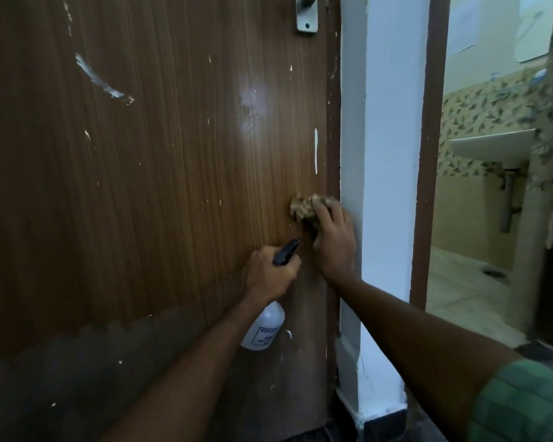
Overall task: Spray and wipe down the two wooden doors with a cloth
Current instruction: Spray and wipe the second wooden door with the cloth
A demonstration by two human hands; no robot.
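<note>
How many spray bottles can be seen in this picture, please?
1. The spray bottle is gripped at its neck by the left hand, in front of the wooden door, just left of the right hand with the cloth. Others may be out of view.

Crumpled tan cloth (305, 209) against scuffed brown door (160, 173)

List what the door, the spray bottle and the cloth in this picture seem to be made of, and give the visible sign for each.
Door: wood or wood-look laminate, smooth, slightly glossy; straight brown grain lines and a soft sheen.
Spray bottle: probably plastic; milky translucent body with printed label, black trigger head gripped by the left hand.
Cloth: soft fabric, matte, tan; it crumples into folds under the right hand.
</note>
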